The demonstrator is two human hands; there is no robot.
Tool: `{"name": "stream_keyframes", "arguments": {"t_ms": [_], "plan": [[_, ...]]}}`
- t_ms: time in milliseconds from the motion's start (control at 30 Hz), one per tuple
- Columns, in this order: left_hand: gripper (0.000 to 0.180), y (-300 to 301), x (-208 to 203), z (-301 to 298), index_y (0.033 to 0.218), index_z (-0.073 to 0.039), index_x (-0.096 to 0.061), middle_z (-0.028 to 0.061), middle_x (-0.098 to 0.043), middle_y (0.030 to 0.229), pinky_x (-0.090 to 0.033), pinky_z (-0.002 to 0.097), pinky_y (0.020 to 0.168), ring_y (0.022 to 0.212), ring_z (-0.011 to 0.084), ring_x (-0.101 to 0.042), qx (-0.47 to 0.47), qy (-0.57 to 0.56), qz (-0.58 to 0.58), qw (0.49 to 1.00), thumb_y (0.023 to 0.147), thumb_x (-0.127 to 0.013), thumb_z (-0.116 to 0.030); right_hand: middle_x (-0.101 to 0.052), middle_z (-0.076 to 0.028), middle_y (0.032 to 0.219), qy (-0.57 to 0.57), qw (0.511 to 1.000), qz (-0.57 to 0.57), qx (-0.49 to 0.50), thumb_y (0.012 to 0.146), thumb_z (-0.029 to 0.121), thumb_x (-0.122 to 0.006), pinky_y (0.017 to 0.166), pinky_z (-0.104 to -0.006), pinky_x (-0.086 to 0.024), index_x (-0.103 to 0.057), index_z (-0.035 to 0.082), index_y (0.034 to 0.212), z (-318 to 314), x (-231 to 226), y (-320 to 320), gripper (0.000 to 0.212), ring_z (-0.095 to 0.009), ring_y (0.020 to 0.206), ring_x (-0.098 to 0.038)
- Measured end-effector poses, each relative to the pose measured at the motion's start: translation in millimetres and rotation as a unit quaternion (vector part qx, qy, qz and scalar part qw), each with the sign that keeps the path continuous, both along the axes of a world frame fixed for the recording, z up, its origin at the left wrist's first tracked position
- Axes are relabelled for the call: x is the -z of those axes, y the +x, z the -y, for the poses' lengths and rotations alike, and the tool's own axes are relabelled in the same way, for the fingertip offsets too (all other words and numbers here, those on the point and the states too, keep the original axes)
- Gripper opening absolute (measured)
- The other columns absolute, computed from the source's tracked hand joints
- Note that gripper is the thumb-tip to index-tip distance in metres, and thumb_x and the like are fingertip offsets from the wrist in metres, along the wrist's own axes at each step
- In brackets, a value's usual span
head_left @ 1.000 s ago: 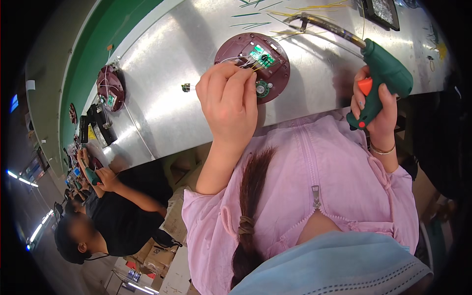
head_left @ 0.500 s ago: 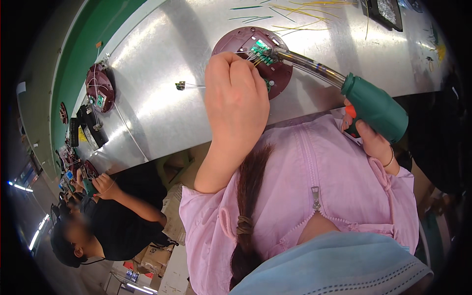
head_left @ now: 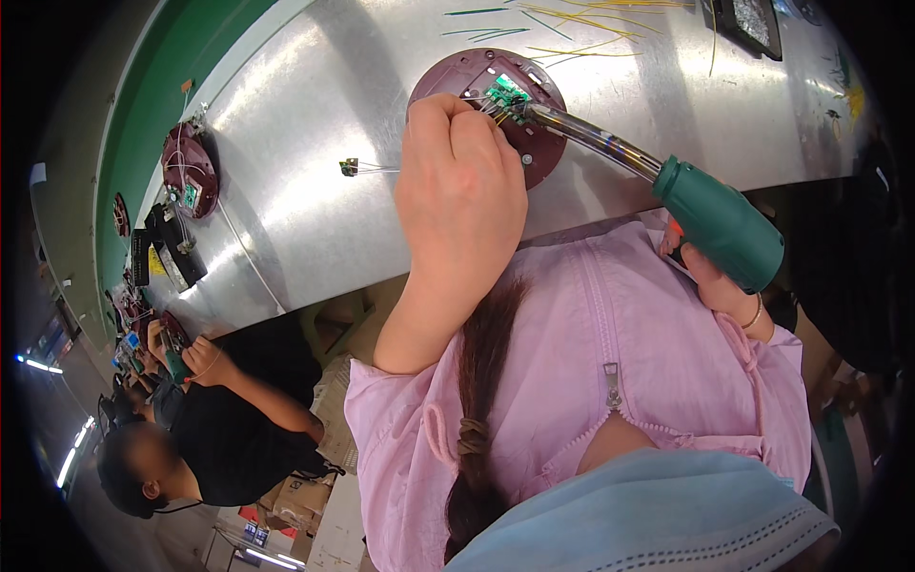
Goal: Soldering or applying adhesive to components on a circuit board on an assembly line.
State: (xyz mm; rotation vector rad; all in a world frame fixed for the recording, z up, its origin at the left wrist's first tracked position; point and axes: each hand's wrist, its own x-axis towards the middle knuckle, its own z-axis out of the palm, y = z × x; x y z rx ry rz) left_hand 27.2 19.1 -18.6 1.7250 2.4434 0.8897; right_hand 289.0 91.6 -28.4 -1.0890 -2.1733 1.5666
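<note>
A round maroon plastic housing (head_left: 541, 153) lies on the metal bench, with a small green circuit board (head_left: 508, 91) on it. My left hand (head_left: 462, 181) is closed over the housing's near left part, pinching thin wires (head_left: 487, 108) that run to the board. Its fingertips are partly hidden behind the knuckles. In my right hand (head_left: 713, 281) is a soldering gun (head_left: 720, 219) with a green body, gripped by its handle. Its metal tube reaches left, and the end is at the board's edge beside the wires. A small connector piece (head_left: 349, 167) on thin leads lies left of my left hand.
Yellow wires (head_left: 591, 24) and green wires (head_left: 486, 32) lie scattered at the far side of the metal bench (head_left: 315, 124). A black tray (head_left: 745, 27) stands far right. Another maroon housing (head_left: 191, 167) and black parts (head_left: 174, 246) sit left. A co-worker (head_left: 229, 419) in black works at lower left.
The soldering gun has shifted slightly left and down, its end still at the board. My left hand has moved a little, its pinch kept at the wires.
</note>
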Motion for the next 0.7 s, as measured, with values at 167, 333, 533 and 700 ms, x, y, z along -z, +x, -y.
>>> {"name": "stream_keyframes", "arguments": {"t_ms": [167, 333, 533, 700], "plan": [[0.006, 0.5, 0.7, -0.5, 0.077, 0.000, -0.055, 0.0125, -0.053, 0.089, -0.046, 0.0368, 0.059, 0.069, 0.0285, -0.056, -0.008, 0.005, 0.005, 1.000, 0.076, -0.061, -0.001, -0.058, -0.013, 0.112, 0.002, 1.000, -0.001, -0.017, 0.069, 0.000, -0.069, 0.098, -0.0430, -0.036, -0.060, 0.003, 0.108, -0.8, 0.2, -2.7, 0.041, -0.033, 0.109, -0.050], [0.007, 0.5, -0.5, -1.8, 0.077, 0.001, -0.055, 0.0124, -0.053, 0.089, -0.047, 0.0359, 0.059, 0.072, 0.0285, -0.055, -0.003, 0.000, 0.001, 1.000, 0.075, -0.061, -0.001, -0.059, -0.012, 0.103, 0.076, 0.995, -0.018, -0.055, 0.068, -0.002, -0.068, 0.086, -0.0406, -0.042, -0.060, 0.003, 0.103, -1.2, -4.9, -13.8, 0.036, -0.032, 0.095, -0.054], [0.005, 0.8, 0.2, -1.3, 0.077, 0.000, -0.056, 0.0120, -0.053, 0.089, -0.046, 0.0366, 0.059, 0.068, 0.0281, -0.055, -0.011, 0.001, 0.004, 1.000, 0.075, -0.061, -0.001, -0.060, -0.011, 0.095, 0.067, 0.995, -0.036, -0.056, 0.072, -0.002, -0.065, 0.075, -0.0362, -0.046, -0.059, 0.001, 0.103, -2.5, -9.0, -13.2, 0.032, -0.027, 0.085, -0.056], [0.005, 0.9, 0.1, -2.3, 0.077, 0.000, -0.056, 0.0122, -0.054, 0.089, -0.046, 0.0368, 0.059, 0.069, 0.0284, -0.056, -0.010, 0.000, 0.005, 1.000, 0.076, -0.060, -0.002, -0.058, -0.009, 0.093, -0.132, 0.987, -0.091, 0.032, 0.085, 0.000, -0.053, 0.067, -0.0300, -0.048, -0.054, -0.002, 0.108, 4.1, -10.2, -12.5, 0.024, -0.017, 0.073, -0.056]]}}
